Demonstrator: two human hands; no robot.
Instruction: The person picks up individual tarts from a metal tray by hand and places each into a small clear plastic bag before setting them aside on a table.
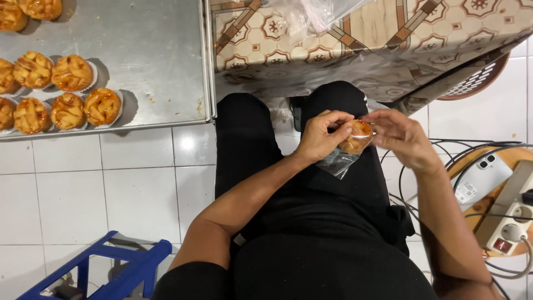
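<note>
Pastries [66, 91] sit on a metal tray [155, 61] at far left. Mid-scene, left hand [319, 136] and right hand [402, 136] close together, both pinching a clear bag [338, 161] holding one pastry [356, 138] over the lap. Phone [482, 178] lies right.

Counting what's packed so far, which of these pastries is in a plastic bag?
The pastry held between both hands over the lap; the rest sit unbagged in paper cups on the metal tray.

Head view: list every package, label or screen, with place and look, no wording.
Clear plastic bag: around a golden pastry, held between left hand and right hand.
Clear bags: crumpled on the patterned table.
White phone: face down on the round wooden stool; screen hidden.
</note>
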